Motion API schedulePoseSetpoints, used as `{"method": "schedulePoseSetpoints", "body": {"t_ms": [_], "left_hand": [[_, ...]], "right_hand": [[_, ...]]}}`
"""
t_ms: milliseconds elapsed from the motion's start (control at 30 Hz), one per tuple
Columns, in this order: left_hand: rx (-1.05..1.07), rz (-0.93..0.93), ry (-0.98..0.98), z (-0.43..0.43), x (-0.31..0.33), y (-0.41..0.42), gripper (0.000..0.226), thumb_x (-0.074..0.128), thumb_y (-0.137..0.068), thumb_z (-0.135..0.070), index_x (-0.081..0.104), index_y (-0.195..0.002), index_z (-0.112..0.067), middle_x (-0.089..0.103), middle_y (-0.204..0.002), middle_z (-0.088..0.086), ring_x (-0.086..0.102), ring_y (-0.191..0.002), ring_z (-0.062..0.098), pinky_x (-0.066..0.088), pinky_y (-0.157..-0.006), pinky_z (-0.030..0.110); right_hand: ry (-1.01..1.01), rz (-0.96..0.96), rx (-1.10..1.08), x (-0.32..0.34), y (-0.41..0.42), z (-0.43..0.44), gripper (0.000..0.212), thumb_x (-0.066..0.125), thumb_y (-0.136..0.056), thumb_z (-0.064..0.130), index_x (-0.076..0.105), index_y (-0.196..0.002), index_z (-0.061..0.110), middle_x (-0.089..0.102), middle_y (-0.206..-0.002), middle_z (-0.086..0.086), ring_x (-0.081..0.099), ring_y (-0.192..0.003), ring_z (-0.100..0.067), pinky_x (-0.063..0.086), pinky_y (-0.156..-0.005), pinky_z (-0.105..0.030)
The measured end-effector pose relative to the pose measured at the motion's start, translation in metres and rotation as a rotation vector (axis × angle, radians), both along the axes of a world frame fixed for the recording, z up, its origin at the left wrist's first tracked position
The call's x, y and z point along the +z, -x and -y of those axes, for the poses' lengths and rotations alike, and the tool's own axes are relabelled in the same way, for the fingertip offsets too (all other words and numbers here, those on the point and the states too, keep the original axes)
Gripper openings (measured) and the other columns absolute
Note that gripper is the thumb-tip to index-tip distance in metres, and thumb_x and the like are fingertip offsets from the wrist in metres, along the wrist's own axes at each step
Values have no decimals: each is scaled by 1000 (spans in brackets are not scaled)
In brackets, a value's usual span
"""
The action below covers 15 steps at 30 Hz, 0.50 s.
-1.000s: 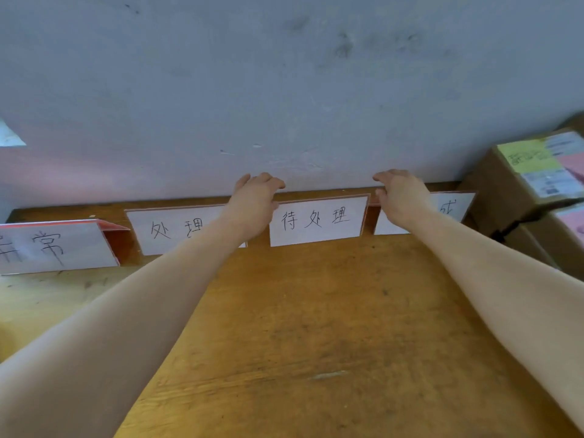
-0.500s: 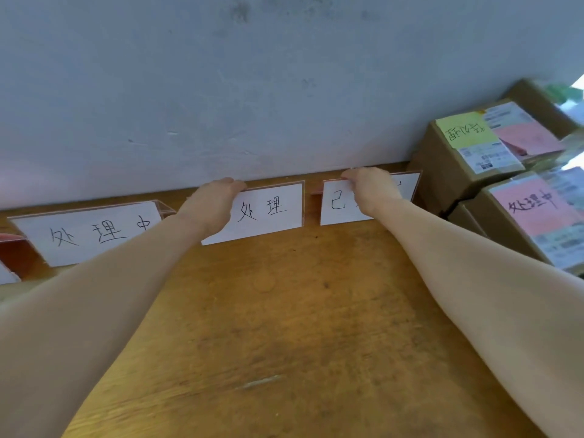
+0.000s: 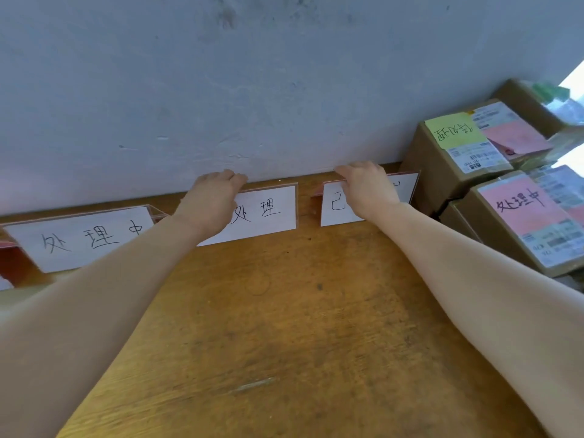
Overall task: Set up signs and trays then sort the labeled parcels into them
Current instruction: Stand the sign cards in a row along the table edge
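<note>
White handwritten signs in clear holders stand in a row along the back of the wooden table (image 3: 284, 327), against the wall. My left hand (image 3: 210, 202) grips the top left edge of the middle sign (image 3: 268, 213), fingers curled over it. My right hand (image 3: 368, 189) grips the top of the right sign (image 3: 335, 205) and hides its middle. A third sign (image 3: 85, 238) stands free at the left. Brown cardboard parcels are stacked at the right: one with a yellow-green note (image 3: 455, 131), one with a pink note (image 3: 521, 207).
A grey wall (image 3: 284, 90) rises right behind the signs. The parcel stack fills the table's right back corner, close to the right sign. A corner of another sign (image 3: 4, 282) shows at the far left edge.
One second ago my hands flanked the middle sign; my right hand has since shifted onto the right sign. The view has swung right, bringing more parcels in. Over the last half second little moved.
</note>
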<state>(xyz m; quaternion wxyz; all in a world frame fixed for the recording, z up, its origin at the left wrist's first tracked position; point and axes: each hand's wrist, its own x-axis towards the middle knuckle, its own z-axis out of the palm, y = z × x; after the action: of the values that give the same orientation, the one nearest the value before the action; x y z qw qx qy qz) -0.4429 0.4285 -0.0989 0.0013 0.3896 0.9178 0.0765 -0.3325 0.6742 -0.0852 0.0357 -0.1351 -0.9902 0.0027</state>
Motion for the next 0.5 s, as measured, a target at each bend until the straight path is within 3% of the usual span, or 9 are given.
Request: {"method": "schedulePoseSetpoints", "body": {"t_ms": [200, 367, 500], "left_hand": [[-75, -146, -129, 0, 47, -28, 44, 51, -90, -1, 48, -133, -8, 51, -129, 13, 46, -116, 35, 29, -102, 38], [-71, -280, -294, 36, 102, -55, 40, 56, -88, -1, 53, -128, -5, 55, -125, 15, 47, -116, 35, 25, -105, 37], [-96, -439, -398, 92, 150, -88, 37, 62, -83, -2, 58, -120, -2, 60, -115, 17, 54, -106, 36, 26, -103, 35]], "right_hand": [[121, -124, 113, 53, -17, 44, 42, 43, -99, 18, 39, -141, 12, 45, -141, -8, 35, -133, -25, 28, -108, -37], [99, -301, 197, 100, -36, 93, 42, 49, -96, 20, 43, -137, 9, 45, -141, -7, 33, -133, -23, 23, -108, -32], [96, -482, 259, 142, -58, 151, 42, 55, -93, 20, 48, -131, 3, 46, -138, -12, 35, -131, -29, 27, -105, -36]]}}
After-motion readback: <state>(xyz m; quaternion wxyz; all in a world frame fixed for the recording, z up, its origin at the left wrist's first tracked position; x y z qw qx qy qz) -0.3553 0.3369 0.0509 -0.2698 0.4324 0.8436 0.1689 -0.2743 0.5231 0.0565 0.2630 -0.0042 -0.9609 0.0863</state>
